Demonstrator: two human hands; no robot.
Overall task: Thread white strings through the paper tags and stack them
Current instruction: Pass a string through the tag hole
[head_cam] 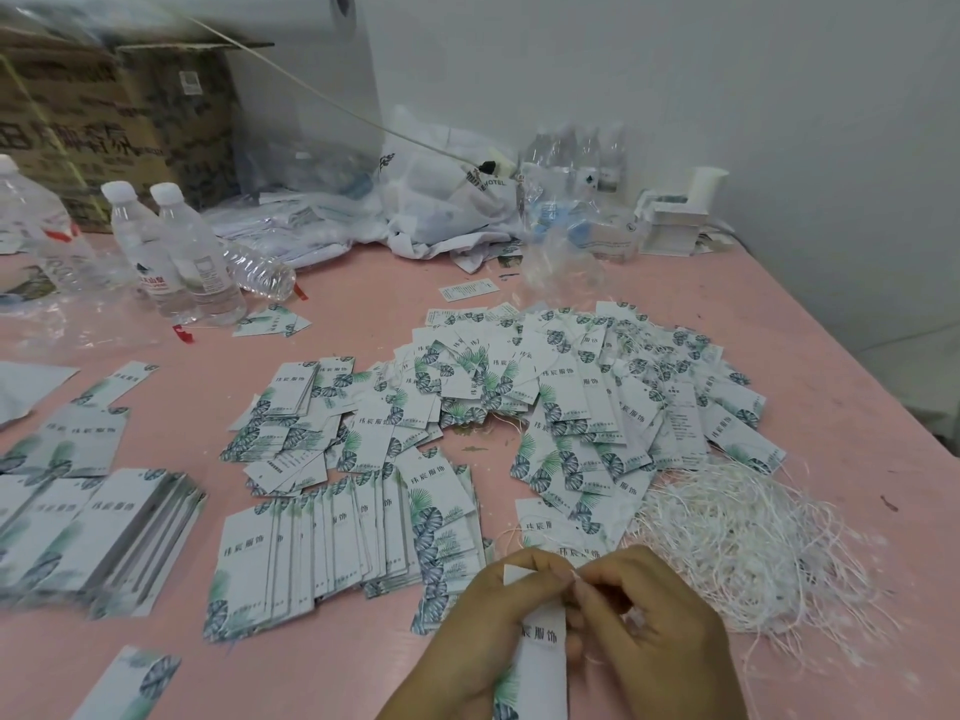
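My left hand (483, 631) grips a white paper tag (540, 662) with a leaf print at the bottom centre, held upright. My right hand (660, 631) pinches a thin white string at the tag's upper edge, fingertips meeting those of the left hand. A tangled heap of white strings (737, 543) lies just right of my hands. A big loose spread of tags (597, 397) covers the table's middle. A fanned row of tags (343, 537) lies left of my hands, and more stacked tags (104, 532) sit at the far left.
The pink table (857, 387) carries water bottles (182, 257) at the back left, a cardboard box (119, 122) behind them, crumpled plastic bags (441, 200) at the back centre and a small white box stack (675, 226) by the wall.
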